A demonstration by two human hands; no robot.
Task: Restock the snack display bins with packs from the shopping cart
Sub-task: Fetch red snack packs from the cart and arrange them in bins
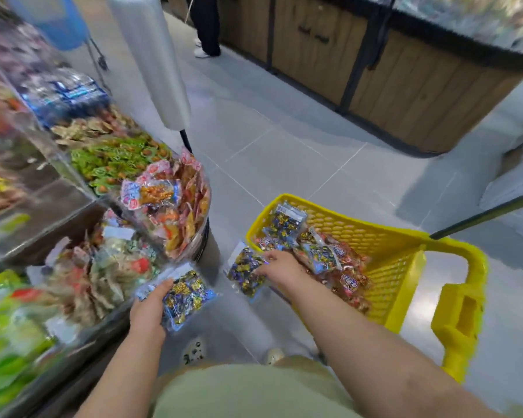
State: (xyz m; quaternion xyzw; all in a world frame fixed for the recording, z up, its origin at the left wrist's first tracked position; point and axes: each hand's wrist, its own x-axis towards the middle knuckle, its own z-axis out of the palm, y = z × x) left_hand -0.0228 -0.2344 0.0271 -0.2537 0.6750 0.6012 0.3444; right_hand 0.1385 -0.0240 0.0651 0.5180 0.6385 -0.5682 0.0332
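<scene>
My left hand (150, 309) grips a clear pack of blue and gold wrapped sweets (184, 297), held just off the front edge of the lower display bin (103, 267). A second pack of the same blue and gold sweets (245, 274) is gripped by my right hand (281, 267) over the near left rim of the yellow shopping cart (384, 236). Inside the cart lie another blue and gold pack (284, 224) and several red and blue snack packs (341, 267).
Clear display bins (169, 191) full of mixed snacks run along the left. A roll of plastic bags (151, 55) hangs on a pole beside them. A wooden counter (405, 86) stands across the tiled aisle, and a person's legs (206, 25) show at the top.
</scene>
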